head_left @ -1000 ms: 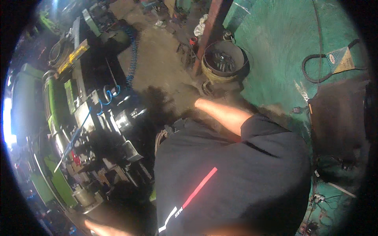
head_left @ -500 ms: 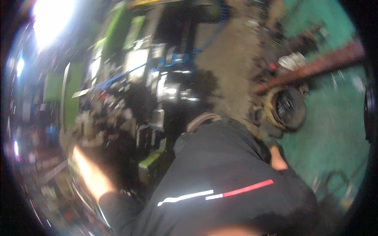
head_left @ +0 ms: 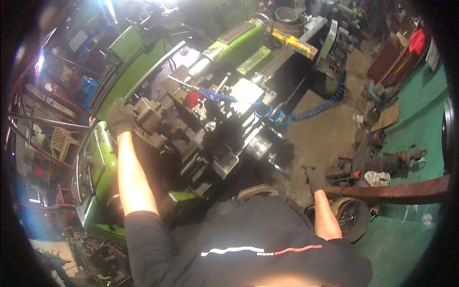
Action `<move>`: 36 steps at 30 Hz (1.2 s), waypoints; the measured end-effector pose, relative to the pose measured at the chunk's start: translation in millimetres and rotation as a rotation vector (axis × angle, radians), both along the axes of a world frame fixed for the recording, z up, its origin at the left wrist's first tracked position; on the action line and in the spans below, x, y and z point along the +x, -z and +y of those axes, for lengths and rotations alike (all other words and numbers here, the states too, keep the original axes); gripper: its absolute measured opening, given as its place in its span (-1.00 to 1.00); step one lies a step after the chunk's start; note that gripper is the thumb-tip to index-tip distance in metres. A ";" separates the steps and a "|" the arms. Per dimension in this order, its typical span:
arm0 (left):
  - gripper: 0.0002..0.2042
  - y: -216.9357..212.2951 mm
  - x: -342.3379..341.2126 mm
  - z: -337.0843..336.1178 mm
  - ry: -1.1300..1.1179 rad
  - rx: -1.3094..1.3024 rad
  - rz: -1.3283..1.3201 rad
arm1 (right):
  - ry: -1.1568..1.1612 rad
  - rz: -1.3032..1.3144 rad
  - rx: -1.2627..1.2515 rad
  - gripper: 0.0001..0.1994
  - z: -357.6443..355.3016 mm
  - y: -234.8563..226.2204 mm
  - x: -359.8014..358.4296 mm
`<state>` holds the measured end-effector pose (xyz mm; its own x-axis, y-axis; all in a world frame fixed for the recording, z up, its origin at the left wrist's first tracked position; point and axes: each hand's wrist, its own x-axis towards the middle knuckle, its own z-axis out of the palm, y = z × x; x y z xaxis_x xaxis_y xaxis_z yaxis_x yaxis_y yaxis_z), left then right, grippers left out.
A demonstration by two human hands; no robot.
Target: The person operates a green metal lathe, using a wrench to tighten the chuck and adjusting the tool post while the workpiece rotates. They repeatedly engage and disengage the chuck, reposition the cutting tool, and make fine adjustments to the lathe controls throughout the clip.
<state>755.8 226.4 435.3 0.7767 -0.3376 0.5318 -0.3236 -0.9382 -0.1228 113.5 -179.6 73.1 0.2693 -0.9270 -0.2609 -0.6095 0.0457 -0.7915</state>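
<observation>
The gloved left hand [head_left: 121,117] is resting against the metal chuck [head_left: 149,115], left of centre; the right hand [head_left: 313,181] is hanging near the bucket [head_left: 362,224], lower right; both grips are escaping view

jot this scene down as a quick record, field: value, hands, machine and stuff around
machine: green metalworking machine
left hand: gloved, at the machine's blocky metal chuck; grip unclear
right hand: dark and hard to make out, near a round bin; grip unclear
hose: coiled, blue, right of the machine
beam: reddish brown, by the bin
far left: pale chair
</observation>
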 end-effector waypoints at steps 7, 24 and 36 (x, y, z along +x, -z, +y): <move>-0.72 1.6 -8.7 -6.6 -0.083 0.002 -0.051 | -0.318 -0.285 -0.128 -0.66 -68.1 -205.4 265.9; -0.79 18.0 -12.2 -4.5 -0.046 -0.090 -0.035 | -0.618 0.256 -0.578 -0.51 -247.9 -250.3 739.7; -0.77 5.9 -16.5 3.2 -0.091 -0.039 0.005 | -0.388 -0.163 -0.513 -0.45 -201.8 -251.2 671.9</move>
